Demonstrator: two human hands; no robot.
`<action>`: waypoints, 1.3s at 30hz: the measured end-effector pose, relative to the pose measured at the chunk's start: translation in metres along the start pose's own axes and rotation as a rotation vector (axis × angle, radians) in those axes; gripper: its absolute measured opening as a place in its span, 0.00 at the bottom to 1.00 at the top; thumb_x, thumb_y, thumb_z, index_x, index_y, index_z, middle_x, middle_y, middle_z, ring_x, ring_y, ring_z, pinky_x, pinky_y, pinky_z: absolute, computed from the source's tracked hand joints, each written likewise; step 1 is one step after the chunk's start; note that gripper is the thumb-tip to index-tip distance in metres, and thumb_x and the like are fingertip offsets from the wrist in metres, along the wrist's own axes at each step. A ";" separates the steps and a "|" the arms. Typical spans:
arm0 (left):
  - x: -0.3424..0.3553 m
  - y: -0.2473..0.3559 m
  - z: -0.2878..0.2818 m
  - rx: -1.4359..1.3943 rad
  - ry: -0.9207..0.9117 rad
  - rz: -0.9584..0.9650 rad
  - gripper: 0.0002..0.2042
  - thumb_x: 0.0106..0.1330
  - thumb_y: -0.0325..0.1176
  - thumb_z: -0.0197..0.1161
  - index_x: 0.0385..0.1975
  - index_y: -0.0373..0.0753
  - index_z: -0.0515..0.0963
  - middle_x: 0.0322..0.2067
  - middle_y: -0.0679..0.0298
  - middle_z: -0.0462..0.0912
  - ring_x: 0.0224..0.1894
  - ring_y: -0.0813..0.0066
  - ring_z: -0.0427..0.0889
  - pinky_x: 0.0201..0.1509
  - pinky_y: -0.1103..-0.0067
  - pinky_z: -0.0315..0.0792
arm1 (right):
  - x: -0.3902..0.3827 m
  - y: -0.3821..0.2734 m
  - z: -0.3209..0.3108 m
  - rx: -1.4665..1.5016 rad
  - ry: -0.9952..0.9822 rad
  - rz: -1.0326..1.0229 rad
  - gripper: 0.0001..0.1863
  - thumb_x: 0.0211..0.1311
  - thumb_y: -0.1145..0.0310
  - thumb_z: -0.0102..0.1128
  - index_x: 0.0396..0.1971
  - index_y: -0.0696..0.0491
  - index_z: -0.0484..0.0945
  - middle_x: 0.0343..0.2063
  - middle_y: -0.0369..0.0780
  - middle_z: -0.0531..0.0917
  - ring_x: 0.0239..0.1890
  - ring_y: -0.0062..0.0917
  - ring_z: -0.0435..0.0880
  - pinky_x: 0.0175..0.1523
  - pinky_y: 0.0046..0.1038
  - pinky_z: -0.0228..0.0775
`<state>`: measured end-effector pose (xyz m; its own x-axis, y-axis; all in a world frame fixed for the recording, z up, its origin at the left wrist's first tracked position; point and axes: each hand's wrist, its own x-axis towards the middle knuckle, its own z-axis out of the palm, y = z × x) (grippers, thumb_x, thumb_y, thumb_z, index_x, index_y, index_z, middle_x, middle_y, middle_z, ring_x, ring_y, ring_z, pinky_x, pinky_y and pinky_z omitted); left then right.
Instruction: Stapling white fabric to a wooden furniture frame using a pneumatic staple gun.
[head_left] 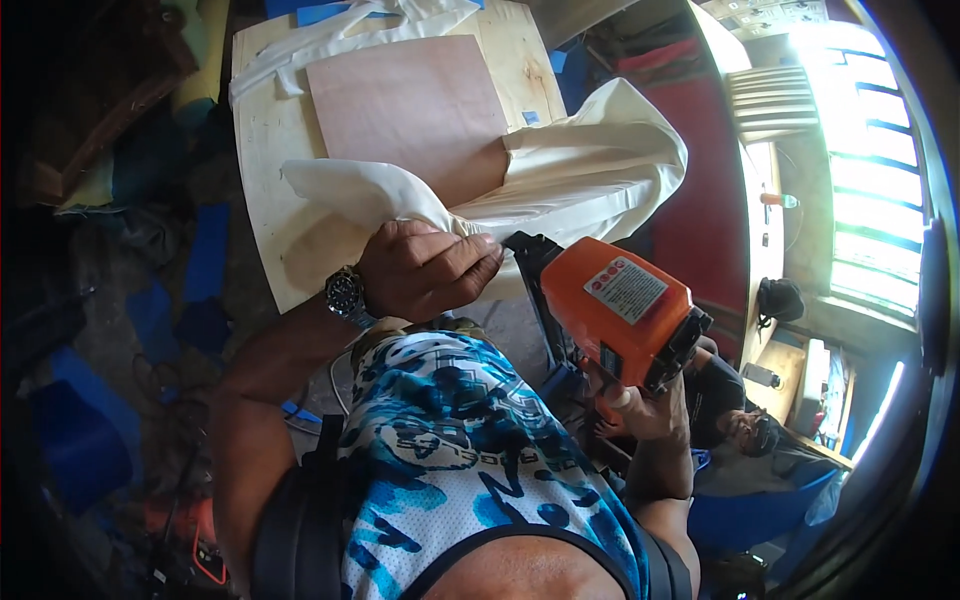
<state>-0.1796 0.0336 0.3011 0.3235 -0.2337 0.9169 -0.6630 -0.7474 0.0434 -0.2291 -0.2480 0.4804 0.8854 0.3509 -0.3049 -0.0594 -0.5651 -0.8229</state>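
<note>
Viewpoint: worn on the head, above the chest.
Direction: aimed steeply down over the workbench.
Nearness: the hands and the bench edge are seen close up.
Shared scene: only one view is provided.

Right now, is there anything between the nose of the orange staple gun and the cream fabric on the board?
Nothing visible. The orange staple gun, gripped by the right hand, has its black nose right at the cream fabric. The left hand presses the fabric just beside it, not across it.

One staple gun, one cloth, two boards
</note>
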 end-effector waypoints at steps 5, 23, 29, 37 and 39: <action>-0.003 -0.003 0.003 -0.008 0.039 0.014 0.10 0.60 0.35 0.69 0.42 0.53 0.85 0.45 0.79 0.83 0.44 0.82 0.75 0.43 0.81 0.68 | -0.008 -0.005 0.002 -0.084 0.062 0.053 0.32 0.60 0.43 0.71 0.46 0.59 0.79 0.31 0.40 0.85 0.35 0.29 0.86 0.41 0.33 0.78; -0.012 -0.022 0.006 -0.204 0.097 0.159 0.06 0.60 0.33 0.67 0.37 0.50 0.82 0.44 0.75 0.84 0.47 0.79 0.76 0.47 0.79 0.73 | -0.003 -0.012 -0.006 -0.370 0.033 -0.107 0.37 0.59 0.45 0.72 0.56 0.61 0.75 0.41 0.43 0.83 0.44 0.32 0.82 0.52 0.35 0.73; -0.014 -0.027 0.002 -0.214 0.035 0.199 0.05 0.62 0.31 0.65 0.36 0.49 0.81 0.45 0.74 0.84 0.49 0.77 0.76 0.50 0.78 0.75 | -0.039 0.034 -0.052 0.021 -0.121 0.265 0.36 0.59 0.38 0.68 0.47 0.61 0.79 0.28 0.36 0.85 0.32 0.20 0.84 0.40 0.27 0.76; -0.055 0.043 -0.032 -0.224 -0.296 -0.337 0.13 0.54 0.31 0.74 0.37 0.40 0.79 0.42 0.61 0.83 0.47 0.58 0.81 0.47 0.64 0.78 | -0.017 0.227 -0.082 -0.260 -0.029 0.543 0.26 0.63 0.56 0.62 0.54 0.60 0.76 0.30 0.39 0.82 0.33 0.24 0.82 0.40 0.30 0.75; -0.103 0.084 -0.032 -0.275 -0.424 -0.516 0.11 0.54 0.28 0.72 0.36 0.39 0.79 0.40 0.59 0.83 0.40 0.56 0.83 0.45 0.64 0.79 | -0.007 0.290 -0.085 -0.393 -0.008 0.473 0.29 0.58 0.59 0.62 0.56 0.61 0.75 0.32 0.42 0.83 0.36 0.27 0.83 0.42 0.32 0.75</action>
<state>-0.2907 0.0147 0.2232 0.8385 -0.1563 0.5220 -0.4827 -0.6575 0.5786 -0.2132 -0.4774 0.2844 0.8012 -0.0003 -0.5984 -0.2691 -0.8934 -0.3599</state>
